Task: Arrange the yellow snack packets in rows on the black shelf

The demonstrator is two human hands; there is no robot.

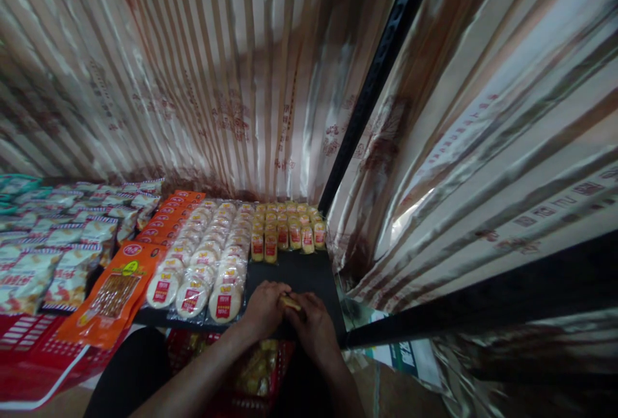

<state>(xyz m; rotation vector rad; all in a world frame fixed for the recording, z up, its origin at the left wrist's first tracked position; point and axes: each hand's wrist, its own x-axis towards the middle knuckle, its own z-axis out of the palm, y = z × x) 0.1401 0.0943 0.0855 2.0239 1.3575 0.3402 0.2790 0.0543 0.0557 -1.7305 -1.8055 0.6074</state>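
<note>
Just above the front of a black shelf (290, 276), my left hand (266, 307) and my right hand (311, 320) meet, fingers closed around one small yellowish packaged snack (290, 303). Its label is hidden by my fingers. Beyond them stand rows of small yellow snack packs (295, 236) with red labels, several deep. Left of my left hand lie overlapping columns of round white wafer-like packs (225, 302), in clear wrap with red labels.
Orange snack packets (116, 289) and white-and-blue snack bags (72, 273) fill the left. A red basket (36, 360) with a white handle is at lower left. Another red basket (241, 400) holds yellow packs below the shelf. A black upright post (371, 83) and shiny printed sheeting (270, 83) stand behind.
</note>
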